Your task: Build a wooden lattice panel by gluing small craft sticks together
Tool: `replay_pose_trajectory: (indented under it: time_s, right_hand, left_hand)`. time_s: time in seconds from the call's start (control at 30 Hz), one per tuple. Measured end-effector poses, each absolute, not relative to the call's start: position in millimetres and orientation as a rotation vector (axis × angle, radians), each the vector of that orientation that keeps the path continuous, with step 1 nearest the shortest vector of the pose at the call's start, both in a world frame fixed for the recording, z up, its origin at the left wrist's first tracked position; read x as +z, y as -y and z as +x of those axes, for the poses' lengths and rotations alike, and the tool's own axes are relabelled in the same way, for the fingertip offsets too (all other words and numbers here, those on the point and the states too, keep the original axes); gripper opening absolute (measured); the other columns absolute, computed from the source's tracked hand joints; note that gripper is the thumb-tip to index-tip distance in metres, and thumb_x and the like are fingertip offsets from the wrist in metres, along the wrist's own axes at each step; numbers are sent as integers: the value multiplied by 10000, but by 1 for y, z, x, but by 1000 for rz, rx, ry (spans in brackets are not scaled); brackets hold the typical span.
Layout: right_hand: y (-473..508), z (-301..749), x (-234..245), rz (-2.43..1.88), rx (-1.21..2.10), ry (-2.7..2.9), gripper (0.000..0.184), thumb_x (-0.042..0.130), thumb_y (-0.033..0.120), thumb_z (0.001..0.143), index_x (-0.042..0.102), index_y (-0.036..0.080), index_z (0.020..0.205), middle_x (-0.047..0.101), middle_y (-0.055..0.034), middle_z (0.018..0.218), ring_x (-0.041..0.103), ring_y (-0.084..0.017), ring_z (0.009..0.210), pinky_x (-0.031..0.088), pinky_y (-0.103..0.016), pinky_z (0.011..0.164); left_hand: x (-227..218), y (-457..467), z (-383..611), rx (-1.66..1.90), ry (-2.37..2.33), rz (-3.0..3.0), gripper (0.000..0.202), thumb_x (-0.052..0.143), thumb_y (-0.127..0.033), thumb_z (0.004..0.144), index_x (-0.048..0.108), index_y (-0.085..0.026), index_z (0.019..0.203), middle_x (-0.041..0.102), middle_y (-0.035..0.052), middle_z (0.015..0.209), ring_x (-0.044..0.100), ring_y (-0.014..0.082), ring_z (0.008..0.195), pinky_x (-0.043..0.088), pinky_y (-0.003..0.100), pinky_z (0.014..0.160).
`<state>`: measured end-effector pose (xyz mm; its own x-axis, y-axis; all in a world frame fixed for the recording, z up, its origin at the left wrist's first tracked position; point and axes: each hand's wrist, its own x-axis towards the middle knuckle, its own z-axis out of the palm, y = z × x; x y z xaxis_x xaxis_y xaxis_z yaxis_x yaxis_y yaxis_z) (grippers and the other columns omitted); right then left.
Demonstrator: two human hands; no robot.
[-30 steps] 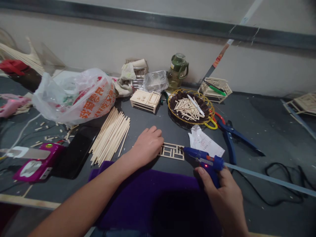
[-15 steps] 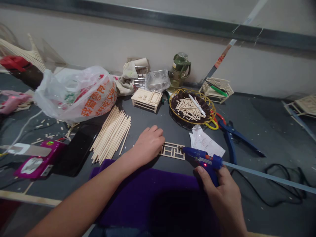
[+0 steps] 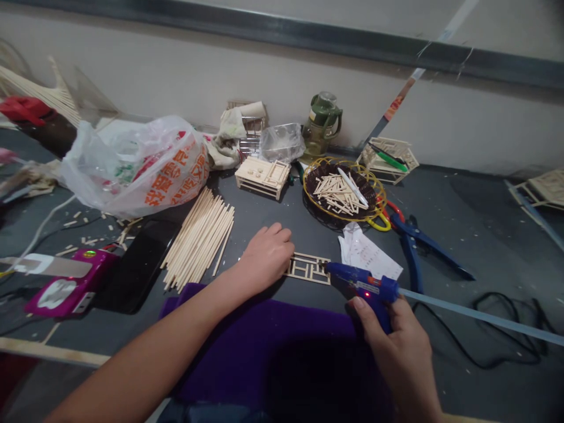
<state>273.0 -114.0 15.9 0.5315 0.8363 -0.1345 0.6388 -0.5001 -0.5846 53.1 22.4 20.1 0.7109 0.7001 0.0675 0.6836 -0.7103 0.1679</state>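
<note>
A small wooden lattice frame (image 3: 308,268) lies flat on the dark table (image 3: 462,223). My left hand (image 3: 264,258) rests on its left end, fingers curled down and pressing it. My right hand (image 3: 403,346) grips a blue hot glue gun (image 3: 363,288) with a red light lit. The gun's nozzle touches the frame's right end. A glue stick (image 3: 480,317) juts out behind the gun to the right. A purple cloth (image 3: 264,346) covers the near edge below both hands.
A bundle of wooden sticks (image 3: 198,238) lies left of my hand. A wire basket of short sticks (image 3: 341,191), blue pliers (image 3: 412,241), crumpled paper (image 3: 368,252), a wooden miniature (image 3: 262,175), a plastic bag (image 3: 136,167), a pink device (image 3: 66,288) and a black cable (image 3: 506,335) surround the spot.
Hands and glue gun hold nearly the same position; the view has shifted slightly. A pink object at the far left edge has gone out of sight.
</note>
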Motion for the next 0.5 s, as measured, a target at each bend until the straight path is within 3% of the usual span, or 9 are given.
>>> replay_pose_trajectory:
  time_s: [0.5]
  right_hand:
    - [113,270,15,-2280,575,1269,473,570,593,807,647,240,1113,734,-57,1045,672,-263,967,497,-303,744]
  left_hand:
    - [18,-22,53,221,-1135,2786,211,523,-191,903,640,-161,731,593,71,844,461,215,867,323,335,671]
